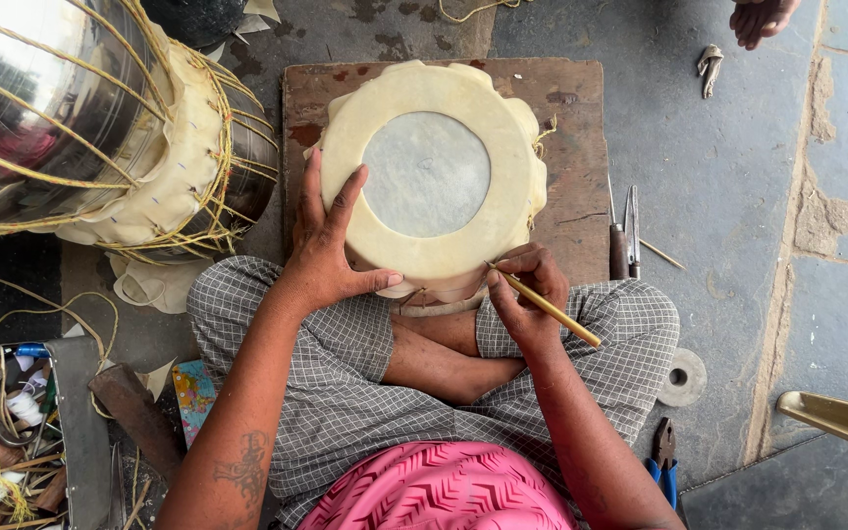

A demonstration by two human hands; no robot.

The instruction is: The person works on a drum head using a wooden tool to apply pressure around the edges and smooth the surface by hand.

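Observation:
A round cream hide drumhead (431, 177) with a pale grey centre lies on a worn wooden board (581, 118) in front of my crossed legs. My left hand (326, 250) rests flat on its left rim, thumb along the near edge. My right hand (527, 294) grips a thin yellow stick tool (547, 306), its tip touching the near edge of the drumhead.
A shiny metal drum shell (80, 118) laced with yellow cord lies at the upper left. A box of tools (12, 432) sits at the lower left. Scissors and a knife (625, 236) lie right of the board; blue pliers (663, 461) and a stone disc (682, 377) lie by my right knee.

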